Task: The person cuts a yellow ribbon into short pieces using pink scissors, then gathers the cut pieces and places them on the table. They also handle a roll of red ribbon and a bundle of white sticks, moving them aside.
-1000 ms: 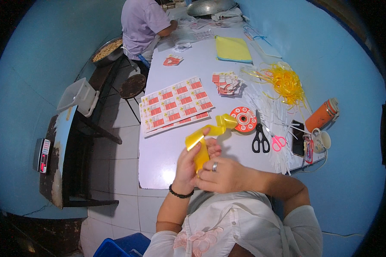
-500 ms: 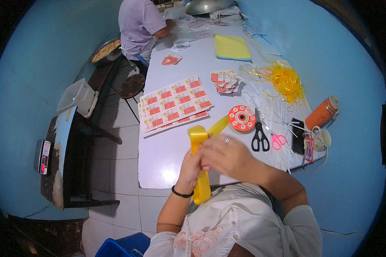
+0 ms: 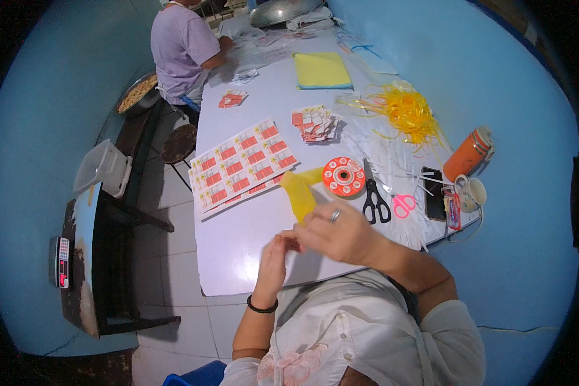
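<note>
A band of yellow ribbon (image 3: 298, 198) runs from the ribbon spool (image 3: 344, 177), which has a red-and-white face, to my right hand (image 3: 341, 233). The fingers of that hand are closed on the ribbon, somewhat blurred by motion. My left hand (image 3: 274, 265), with a dark bracelet at its wrist, is raised just beside it over the table's near edge. Its fingers are loosely stretched toward the right hand, partly hidden, and no ribbon shows in them. Black-handled scissors (image 3: 375, 201) and pink-handled scissors (image 3: 403, 204) lie right of the spool.
Printed label sheets (image 3: 241, 168) and a pile of cut labels (image 3: 315, 123) lie on the table (image 3: 231, 257). Farther right are curled yellow ribbons (image 3: 410, 114), white strips, a phone (image 3: 435, 196), an orange bottle (image 3: 469, 154) and a mug (image 3: 471, 193). A co-worker (image 3: 183, 51) is at the far left.
The ribbon loop that hung below my left hand is no longer seen. My right hand has moved slightly down, and the ribbon now stretches beyond it. The whole view has shifted a little.
</note>
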`<act>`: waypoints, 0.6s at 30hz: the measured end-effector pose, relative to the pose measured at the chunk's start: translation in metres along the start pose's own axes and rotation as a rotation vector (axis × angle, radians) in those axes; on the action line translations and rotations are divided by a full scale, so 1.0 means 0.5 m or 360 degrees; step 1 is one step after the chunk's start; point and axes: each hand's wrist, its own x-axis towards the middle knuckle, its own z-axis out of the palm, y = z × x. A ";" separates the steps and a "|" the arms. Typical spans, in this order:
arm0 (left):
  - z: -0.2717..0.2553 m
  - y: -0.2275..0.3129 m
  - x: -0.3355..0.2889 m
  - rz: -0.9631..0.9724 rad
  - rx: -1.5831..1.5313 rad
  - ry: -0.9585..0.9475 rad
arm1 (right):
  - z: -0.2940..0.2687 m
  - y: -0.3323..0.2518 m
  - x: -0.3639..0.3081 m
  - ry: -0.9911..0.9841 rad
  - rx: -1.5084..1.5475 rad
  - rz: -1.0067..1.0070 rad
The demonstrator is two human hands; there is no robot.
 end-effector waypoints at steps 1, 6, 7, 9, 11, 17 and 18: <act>0.001 -0.007 0.004 -0.0249 -0.0729 -0.0278 | 0.010 -0.013 -0.008 -0.0106 -0.0014 -0.0040; 0.011 -0.046 0.048 -0.0712 -0.0958 0.0059 | 0.056 -0.055 -0.056 -0.0253 0.0346 -0.0115; 0.002 -0.053 0.068 -0.0685 -0.1000 0.0017 | 0.059 -0.062 -0.066 -0.0331 0.0474 -0.0154; -0.013 -0.079 0.099 -0.0644 -0.1167 -0.0014 | 0.060 -0.075 -0.088 -0.0433 0.0705 -0.0220; -0.027 -0.111 0.112 -0.0726 -0.1260 0.0039 | 0.059 -0.096 -0.108 -0.0542 0.1096 0.0034; -0.049 -0.158 0.084 -0.0882 -0.1077 0.0124 | 0.082 0.037 -0.155 -0.0531 0.0823 0.0722; -0.050 -0.154 0.076 -0.0877 -0.1014 0.0119 | 0.090 0.077 -0.160 -0.0588 0.0374 0.0898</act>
